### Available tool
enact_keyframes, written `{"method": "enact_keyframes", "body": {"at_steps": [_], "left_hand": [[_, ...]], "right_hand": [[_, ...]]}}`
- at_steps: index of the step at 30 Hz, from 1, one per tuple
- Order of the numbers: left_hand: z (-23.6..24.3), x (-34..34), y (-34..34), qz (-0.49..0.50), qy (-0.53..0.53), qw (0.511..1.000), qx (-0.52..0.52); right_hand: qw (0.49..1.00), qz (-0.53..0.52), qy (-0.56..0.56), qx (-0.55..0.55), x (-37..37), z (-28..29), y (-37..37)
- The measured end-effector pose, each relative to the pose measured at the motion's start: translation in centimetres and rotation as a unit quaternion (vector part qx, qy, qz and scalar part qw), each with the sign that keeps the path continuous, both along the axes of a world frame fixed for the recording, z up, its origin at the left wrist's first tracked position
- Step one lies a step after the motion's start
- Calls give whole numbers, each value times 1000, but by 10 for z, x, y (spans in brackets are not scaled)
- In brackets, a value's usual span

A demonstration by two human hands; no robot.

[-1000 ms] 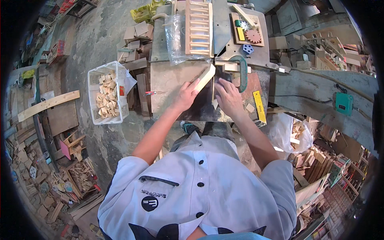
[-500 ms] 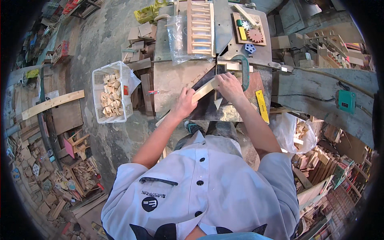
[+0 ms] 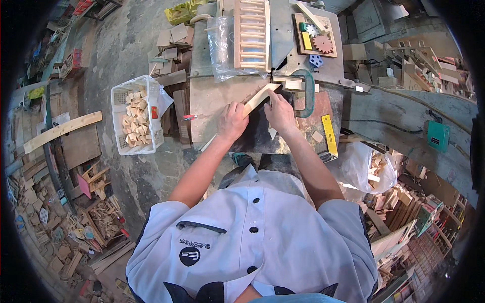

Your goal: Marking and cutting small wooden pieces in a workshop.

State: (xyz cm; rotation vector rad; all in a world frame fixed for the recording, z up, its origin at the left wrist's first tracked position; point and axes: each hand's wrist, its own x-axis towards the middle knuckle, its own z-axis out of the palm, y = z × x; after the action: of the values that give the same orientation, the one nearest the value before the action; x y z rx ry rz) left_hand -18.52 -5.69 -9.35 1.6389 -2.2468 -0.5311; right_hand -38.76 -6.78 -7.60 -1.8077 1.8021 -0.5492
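My left hand (image 3: pixel 233 121) is closed round a pale wooden strip (image 3: pixel 258 99), which lies slantwise over a dark patch of the worktable. My right hand (image 3: pixel 280 113) is at the strip's far end, with its fingers bent and the index fingertip against the wood. Just beyond that end are the thin upright slot of the table and some short wooden blocks (image 3: pixel 292 84) beside a green C-clamp (image 3: pixel 309 93). A small pale offcut (image 3: pixel 273 133) lies under my right hand, partly hidden. Another wood piece (image 3: pixel 317 136) sits to the right of my right forearm.
A yellow ruler (image 3: pixel 329 134) lies at the table's right edge. A white basket of wooden wedges (image 3: pixel 156 132) stands left on the floor. Farther up the table are a slatted wooden frame (image 3: pixel 252 35) and a board with gears (image 3: pixel 329 54). A bag of offcuts (image 3: pixel 358 166) hangs right.
The strip's far end has moved away from me, toward the blocks by the clamp. My right hand has shifted from over that end to its near side, and my left hand keeps its hold.
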Motion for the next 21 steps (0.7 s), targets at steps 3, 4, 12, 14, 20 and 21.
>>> {"method": "enact_keyframes", "body": {"at_steps": [3, 4, 12, 14, 20, 21], "left_hand": [[-1, -8, -7, -9, 6, 1000, -3], [-2, -9, -9, -15, 11, 1000, -6], [-19, -12, -13, -29, 24, 997, -65], [-14, -12, -14, -34, 34, 997, -63], [-1, -14, -15, -14, 26, 999, -18], [-1, -16, -17, -15, 27, 999, -19]], "right_hand": [[1000, -26, -14, 5, -3, 4, -5], [999, -32, -23, 12, -5, 4, -6], [993, 66, 97, -21, -32, 23, -22], [975, 102, 180, -82, -45, 39, -30], [946, 195, 228, -119, -70, 35, -44], [941, 204, 245, -116, -71, 34, -45]]}}
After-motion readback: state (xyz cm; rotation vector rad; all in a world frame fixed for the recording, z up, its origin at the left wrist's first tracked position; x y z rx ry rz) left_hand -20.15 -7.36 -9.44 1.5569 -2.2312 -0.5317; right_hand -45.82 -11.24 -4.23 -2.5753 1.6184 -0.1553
